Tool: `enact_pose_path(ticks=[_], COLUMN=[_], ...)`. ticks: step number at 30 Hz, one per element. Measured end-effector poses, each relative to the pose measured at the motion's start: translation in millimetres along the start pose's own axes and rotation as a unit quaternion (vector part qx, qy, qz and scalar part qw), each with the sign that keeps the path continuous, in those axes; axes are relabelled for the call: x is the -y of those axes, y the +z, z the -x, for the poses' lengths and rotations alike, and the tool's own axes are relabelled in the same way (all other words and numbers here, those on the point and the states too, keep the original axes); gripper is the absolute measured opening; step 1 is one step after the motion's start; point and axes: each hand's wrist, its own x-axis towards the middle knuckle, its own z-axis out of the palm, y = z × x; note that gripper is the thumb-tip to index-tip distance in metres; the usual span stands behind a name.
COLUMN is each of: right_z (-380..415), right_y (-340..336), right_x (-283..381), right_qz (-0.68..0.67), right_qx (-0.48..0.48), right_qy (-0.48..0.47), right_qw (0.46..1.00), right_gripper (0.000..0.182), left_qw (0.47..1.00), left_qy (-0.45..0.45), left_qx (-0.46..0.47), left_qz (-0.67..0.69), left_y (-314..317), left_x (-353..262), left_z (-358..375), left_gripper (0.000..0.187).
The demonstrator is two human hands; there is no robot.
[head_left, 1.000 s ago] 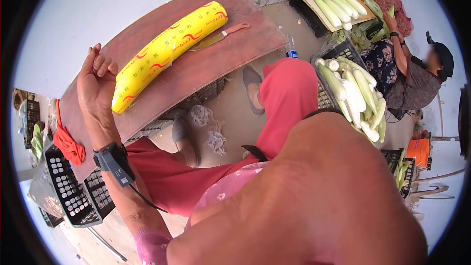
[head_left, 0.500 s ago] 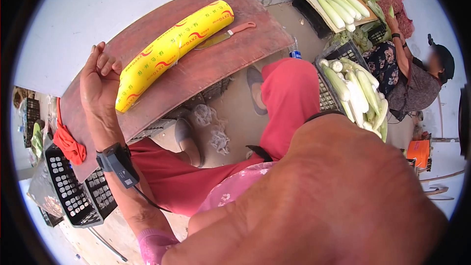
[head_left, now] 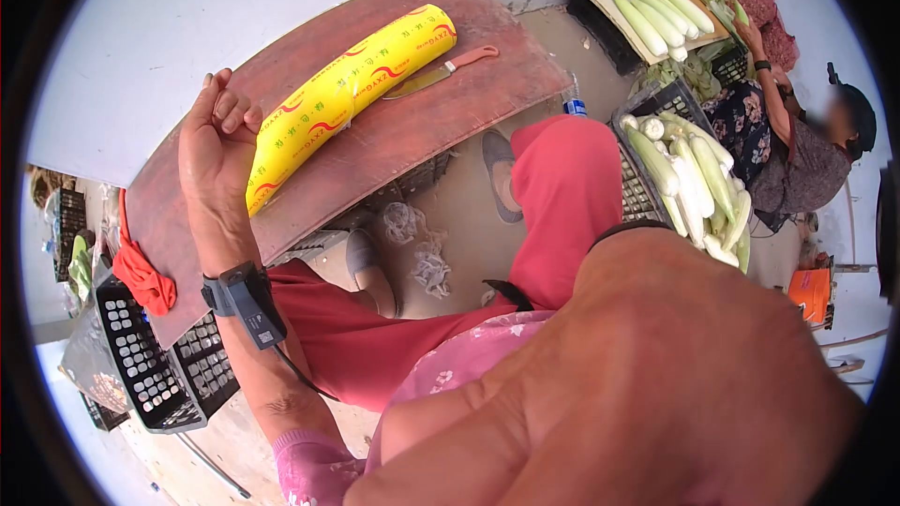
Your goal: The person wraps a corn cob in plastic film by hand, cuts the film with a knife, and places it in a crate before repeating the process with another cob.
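Observation:
A long yellow printed roll of cling film lies across the reddish-brown board table. At its near left end is my left hand, palm turned up and fingers loosely curled, with nothing in them; its edge overlaps the roll's end. A knife with a pink handle rests beside the roll on its right side. My right hand looms very close to the camera, blurred, showing its back; its fingers are hidden.
To the right, a black crate holds peeled corn cobs. More cobs lie on a board behind it. A person sits there. Black crates and a red cloth are at left; plastic scraps lie on the floor.
The whole view has shifted slightly, so the table and roll sit a little further right. My left hand stays by the roll's end, and my right hand stays close to the camera.

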Motion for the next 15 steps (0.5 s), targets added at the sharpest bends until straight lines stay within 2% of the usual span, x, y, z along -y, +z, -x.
enact_pose_path(ticks=[15], right_z=[-6.9], right_y=[7.3], right_x=[-3.3], right_qz=[0.001], right_qx=[0.013], right_qy=[0.004], right_qw=[1.0], right_gripper=[0.015], left_qw=[0.999], left_qy=[0.002], left_qx=[0.032], left_qz=[-0.002], left_y=[-2.8], left_x=[-0.5], left_z=[-0.3], left_gripper=[0.016])
